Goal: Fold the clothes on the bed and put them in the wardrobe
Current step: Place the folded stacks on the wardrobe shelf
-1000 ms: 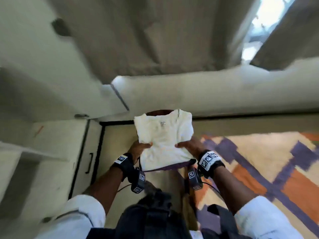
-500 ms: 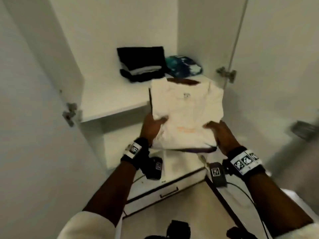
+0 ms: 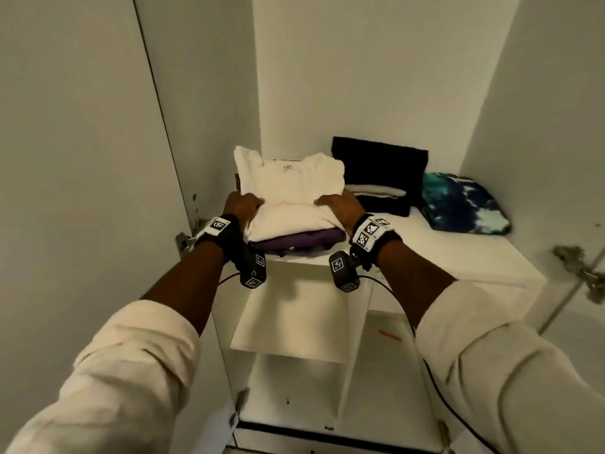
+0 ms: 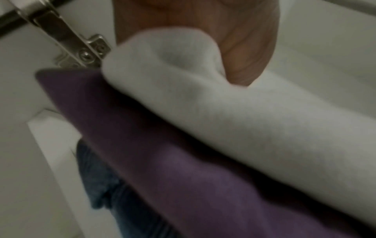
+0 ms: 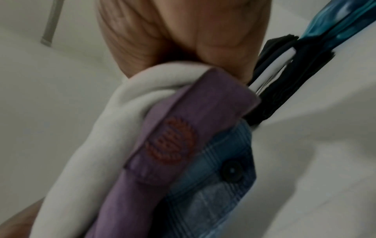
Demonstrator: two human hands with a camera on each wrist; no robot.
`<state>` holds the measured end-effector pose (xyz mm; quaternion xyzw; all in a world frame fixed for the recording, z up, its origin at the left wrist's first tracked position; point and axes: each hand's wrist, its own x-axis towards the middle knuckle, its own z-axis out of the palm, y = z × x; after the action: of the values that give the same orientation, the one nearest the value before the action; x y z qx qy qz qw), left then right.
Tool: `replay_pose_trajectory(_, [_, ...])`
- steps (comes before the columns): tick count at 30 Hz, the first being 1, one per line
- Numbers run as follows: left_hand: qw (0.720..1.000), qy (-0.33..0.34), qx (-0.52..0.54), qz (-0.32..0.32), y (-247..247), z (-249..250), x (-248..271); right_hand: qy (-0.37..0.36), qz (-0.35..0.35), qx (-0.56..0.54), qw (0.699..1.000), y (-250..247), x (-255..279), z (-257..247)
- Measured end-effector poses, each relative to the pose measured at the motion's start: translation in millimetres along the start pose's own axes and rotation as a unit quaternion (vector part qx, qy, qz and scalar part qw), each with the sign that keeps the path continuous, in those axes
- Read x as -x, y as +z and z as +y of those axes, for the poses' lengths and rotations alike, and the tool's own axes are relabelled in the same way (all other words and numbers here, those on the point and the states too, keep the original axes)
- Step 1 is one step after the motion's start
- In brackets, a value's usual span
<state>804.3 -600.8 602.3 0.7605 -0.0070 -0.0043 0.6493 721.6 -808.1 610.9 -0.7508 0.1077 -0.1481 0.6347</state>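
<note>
We are looking at dim, even indoor light with soft shadows pooling under the shelf (image 3: pixel 425 257). The head view is bending straight lines at its edges (typical wide-angle warp). Both wrist views are smearing with motion blur and grain, colours dulled.

Three folded garments (image 3: pixel 288 188) in the held stack, two folded piles (image 3: pixel 383 172) beside it, two hands (image 3: pixel 242 204).

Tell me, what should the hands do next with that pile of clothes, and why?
Probably slide the pile a little deeper onto the shelf, then let go. The left hand and right hand grip the cream top with the purple garment under it, and the pile's front edge sits right at the shelf's lip. The black folded clothes beside it sit farther back.
</note>
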Motion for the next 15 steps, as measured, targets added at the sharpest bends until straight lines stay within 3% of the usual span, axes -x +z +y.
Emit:
replay_pose_trajectory(2, [0.998, -0.014, -0.060, 0.007, 1.7, -10.4, -21.1, 0.017, -0.006, 0.006, 1.000, 10.6, -24.0, 12.9])
replay_pose_trajectory(5, [0.981, -0.042, -0.191, 0.014, 3.0, -26.8, -42.2, 0.118, -0.061, 0.094, 0.987, 24.7, -44.2, 42.8])
replay_pose_trajectory(7, [0.951, -0.039, -0.306, 0.026, 3.8, -31.4, -37.6, 0.111, -0.048, 0.241, 0.963, 25.0, -41.7, 60.6])
replay_pose_trajectory(8, [0.933, -0.013, -0.357, 0.042, 2.6, -28.9, -30.4, 0.102, -0.025, 0.283, 0.953, 22.2, -32.3, 62.0])
replay_pose_trajectory(10, [0.908, 0.078, -0.408, 0.055, 1.4, -19.0, -22.3, 0.013, 0.073, 0.351, 0.933, 16.8, -21.9, 57.9])
replay_pose_trajectory(11, [0.892, 0.127, -0.434, 0.020, 0.4, -13.7, -21.2, -0.065, 0.085, 0.397, 0.912, 13.4, -18.0, 52.5])
replay_pose_trajectory(13, [0.823, 0.168, -0.528, -0.122, 2.6, -5.6, -14.1, -0.192, 0.000, 0.466, 0.864, 11.0, -15.9, 36.6])
replay_pose_trajectory(15, [0.742, 0.136, -0.615, -0.231, 8.9, -7.0, -4.9, -0.188, -0.153, 0.520, 0.819, 20.0, -17.1, 25.7])
